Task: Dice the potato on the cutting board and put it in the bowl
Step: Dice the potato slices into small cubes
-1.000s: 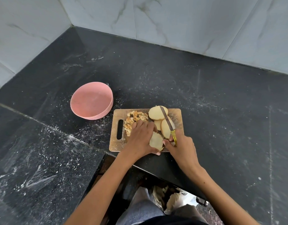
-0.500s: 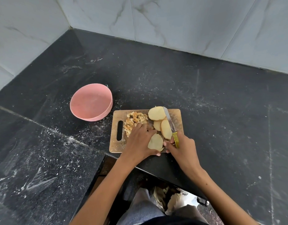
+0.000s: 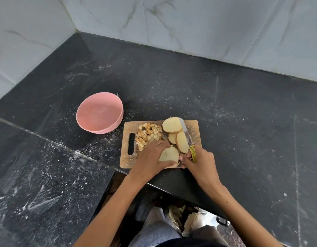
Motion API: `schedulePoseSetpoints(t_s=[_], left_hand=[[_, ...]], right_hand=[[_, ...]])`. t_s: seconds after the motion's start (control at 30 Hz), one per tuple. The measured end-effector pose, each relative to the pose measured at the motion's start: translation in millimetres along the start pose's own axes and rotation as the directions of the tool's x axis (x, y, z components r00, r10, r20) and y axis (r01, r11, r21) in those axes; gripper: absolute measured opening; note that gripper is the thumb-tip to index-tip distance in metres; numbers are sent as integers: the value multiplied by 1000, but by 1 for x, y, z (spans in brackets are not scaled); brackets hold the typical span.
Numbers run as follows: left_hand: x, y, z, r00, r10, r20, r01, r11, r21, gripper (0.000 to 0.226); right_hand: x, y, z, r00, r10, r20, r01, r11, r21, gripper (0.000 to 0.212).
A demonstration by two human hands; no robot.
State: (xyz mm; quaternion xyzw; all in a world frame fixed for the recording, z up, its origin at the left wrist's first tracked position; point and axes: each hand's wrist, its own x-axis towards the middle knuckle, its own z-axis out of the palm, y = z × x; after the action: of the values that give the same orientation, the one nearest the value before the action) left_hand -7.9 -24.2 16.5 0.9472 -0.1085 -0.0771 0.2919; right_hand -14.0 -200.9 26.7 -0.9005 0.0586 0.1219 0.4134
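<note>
Both hands work at the near edge of the cutting board [image 3: 193,127]. As for the grip, the left hand [image 3: 151,158] lies curved over a potato slice [image 3: 169,155] and holds it down on the board, with the fingertips on the slice's far side and the thumb at its near edge. The right hand [image 3: 198,162] grips the yellow handle of the knife [image 3: 187,138], fingers curled around it.

Left of the board, a little beyond its far left corner, the pink bowl [image 3: 99,115] stands on the dark table [image 3: 243,122]. Nothing lies inside the bowl, and it does not touch the board.

On the left end of the board there is a long handle slot [image 3: 131,143]. Just right of the slot lies a heap of diced potato [image 3: 148,135], small cubes, some pale and some brownish. The left hand covers the near part of this heap.

Right of the heap, in the middle of the board, three more potato slices [image 3: 173,124] lie overlapping each other, cut side up. The knife blade runs along their right side and points to the far edge of the board. I cannot tell if it touches them.

The right end of the board is bare wood. White dust is scattered on the table around the board.
</note>
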Motion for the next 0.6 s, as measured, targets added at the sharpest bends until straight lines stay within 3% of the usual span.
schedulePoseSetpoints(t_s=[0.13,0.37,0.6], left_hand=[[8,-4,-5,996,22,-88,-26,999,-48,19],[21,-9,-8,993,19,-113,-29,996,-88,15],[18,-16,-6,979,177,-97,-176,984,12,21]], right_hand=[[0,0,-1,1000,8,9,-8,1000,3,25],[-1,1,-1,1000,3,1,-3,1000,10,30],[-1,-3,-3,1000,-1,2,1,1000,-20,30]])
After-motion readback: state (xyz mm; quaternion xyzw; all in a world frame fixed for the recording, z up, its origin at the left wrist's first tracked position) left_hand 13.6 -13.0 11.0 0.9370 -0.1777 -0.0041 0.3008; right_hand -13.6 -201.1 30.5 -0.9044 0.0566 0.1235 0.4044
